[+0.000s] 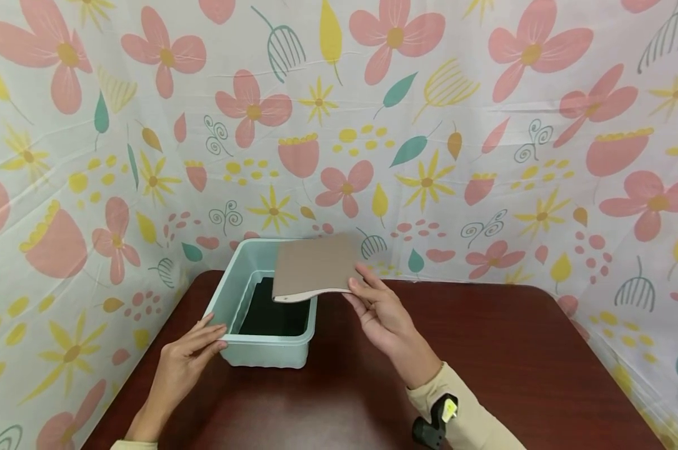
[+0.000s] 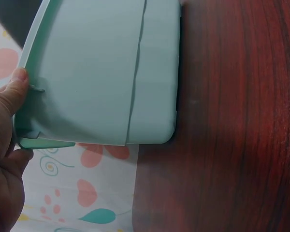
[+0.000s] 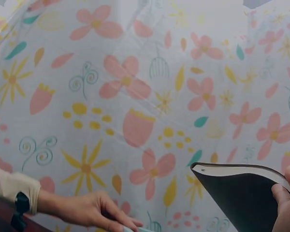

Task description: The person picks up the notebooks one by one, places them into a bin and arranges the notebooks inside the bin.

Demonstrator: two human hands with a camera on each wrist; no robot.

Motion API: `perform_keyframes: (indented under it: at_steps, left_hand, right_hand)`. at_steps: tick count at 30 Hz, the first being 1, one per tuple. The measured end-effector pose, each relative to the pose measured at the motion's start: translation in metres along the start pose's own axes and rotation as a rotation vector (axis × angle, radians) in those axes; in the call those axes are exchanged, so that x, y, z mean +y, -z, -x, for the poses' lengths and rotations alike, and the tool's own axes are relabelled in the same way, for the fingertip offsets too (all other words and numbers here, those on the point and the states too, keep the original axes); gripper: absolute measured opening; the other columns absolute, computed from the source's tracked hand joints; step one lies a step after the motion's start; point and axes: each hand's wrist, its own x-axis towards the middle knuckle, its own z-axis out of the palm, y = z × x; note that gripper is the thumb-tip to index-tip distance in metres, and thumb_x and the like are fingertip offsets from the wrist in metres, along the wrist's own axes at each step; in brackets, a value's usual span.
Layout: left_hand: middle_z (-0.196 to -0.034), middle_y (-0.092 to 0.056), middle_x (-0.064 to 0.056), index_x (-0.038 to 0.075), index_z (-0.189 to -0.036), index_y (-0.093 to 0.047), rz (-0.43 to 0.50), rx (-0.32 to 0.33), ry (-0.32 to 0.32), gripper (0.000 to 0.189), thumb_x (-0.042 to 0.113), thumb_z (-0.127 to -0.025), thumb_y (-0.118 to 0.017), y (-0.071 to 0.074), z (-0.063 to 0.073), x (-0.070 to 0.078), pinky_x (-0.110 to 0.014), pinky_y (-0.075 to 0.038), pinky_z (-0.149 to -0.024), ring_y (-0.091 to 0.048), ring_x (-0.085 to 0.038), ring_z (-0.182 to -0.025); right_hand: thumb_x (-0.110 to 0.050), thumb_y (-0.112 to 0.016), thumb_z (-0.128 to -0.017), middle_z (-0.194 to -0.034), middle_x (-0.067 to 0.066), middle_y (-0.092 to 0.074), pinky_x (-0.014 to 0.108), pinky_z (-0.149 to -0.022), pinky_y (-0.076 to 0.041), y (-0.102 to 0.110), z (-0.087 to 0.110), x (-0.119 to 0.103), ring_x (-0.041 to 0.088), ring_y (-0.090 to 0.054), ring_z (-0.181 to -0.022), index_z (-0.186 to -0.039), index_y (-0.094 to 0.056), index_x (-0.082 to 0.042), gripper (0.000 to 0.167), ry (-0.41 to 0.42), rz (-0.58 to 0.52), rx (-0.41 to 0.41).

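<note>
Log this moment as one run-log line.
left hand: rests on bin rim | right hand: holds notebook over bin | surface: table

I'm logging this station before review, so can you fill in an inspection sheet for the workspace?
Surface: dark red wood table.
Job's things: mint plastic bin with something dark inside; brown notebook held above the bin's right side.
Clutter: nothing seen.
Hands: left hand rests on the bin's near left corner; right hand grips the notebook's right edge.
Cables: nothing seen.
Surroundings: floral cloth backdrop on three sides.
</note>
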Motion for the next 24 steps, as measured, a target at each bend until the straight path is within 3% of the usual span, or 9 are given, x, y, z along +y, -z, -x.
perform_keyframes:
  at_steps: [3,8,10,15,20,24]
  left_hand:
    - [-0.107,-0.078,-0.011,0.009,-0.110,-0.081,-0.010,-0.008,0.013,0.047,-0.011,-0.068,-0.086,0.001,-0.001,0.001,-0.009,-0.043,-0.102,-0.060,-0.009,-0.129]
    - [-0.106,-0.078,-0.012,0.009,-0.110,-0.081,-0.005,-0.003,0.005,0.048,-0.011,-0.067,-0.087,0.001,-0.002,0.003,-0.009,-0.043,-0.102,-0.061,-0.010,-0.129]
    - [-0.106,-0.078,-0.012,0.010,-0.110,-0.081,-0.005,0.000,0.000,0.048,-0.012,-0.067,-0.087,0.000,-0.001,0.003,-0.008,-0.043,-0.101,-0.060,-0.009,-0.129]
    - [-0.108,-0.078,-0.011,0.009,-0.111,-0.081,-0.015,-0.014,0.012,0.047,-0.011,-0.069,-0.086,0.001,-0.001,0.003,-0.009,-0.044,-0.101,-0.060,-0.011,-0.129]
    - [-0.107,-0.078,-0.011,0.009,-0.111,-0.081,-0.019,-0.014,0.012,0.047,-0.011,-0.069,-0.086,0.001,-0.001,0.002,-0.009,-0.044,-0.101,-0.061,-0.013,-0.128]
    - [-0.108,-0.078,-0.011,0.008,-0.111,-0.081,-0.014,-0.016,0.016,0.047,-0.012,-0.069,-0.086,0.001,0.000,0.002,-0.010,-0.045,-0.101,-0.061,-0.014,-0.129]
  right_hand:
    - [0.006,-0.047,-0.105,-0.154,0.007,-0.034,0.024,-0.103,-0.053,-0.008,-0.008,0.008,0.006,-0.067,-0.100,-0.161,-0.030,-0.008,0.060,0.003,-0.011,0.000]
    - [0.009,-0.046,-0.105,-0.123,0.006,-0.055,0.025,-0.099,-0.055,-0.017,-0.022,0.023,0.006,-0.071,-0.092,-0.159,-0.032,-0.004,0.058,0.015,0.010,0.035]
    - [0.009,-0.046,-0.104,-0.127,0.007,-0.054,0.025,-0.099,-0.055,-0.019,-0.026,0.029,0.006,-0.071,-0.091,-0.159,-0.034,-0.003,0.057,0.010,0.018,0.046]
    - [0.009,-0.048,-0.104,-0.154,0.015,-0.036,0.026,-0.103,-0.053,-0.022,-0.035,0.043,0.005,-0.069,-0.092,-0.158,-0.036,-0.003,0.057,-0.012,0.031,0.059]
    - [0.010,-0.050,-0.103,-0.154,0.020,-0.036,0.029,-0.107,-0.050,-0.027,-0.043,0.054,0.006,-0.069,-0.092,-0.156,-0.038,-0.001,0.056,-0.017,0.033,0.056]
    - [0.010,-0.051,-0.103,-0.157,0.020,-0.035,0.031,-0.111,-0.047,-0.031,-0.048,0.062,0.011,-0.067,-0.102,-0.155,-0.040,-0.001,0.055,-0.030,0.033,0.061]
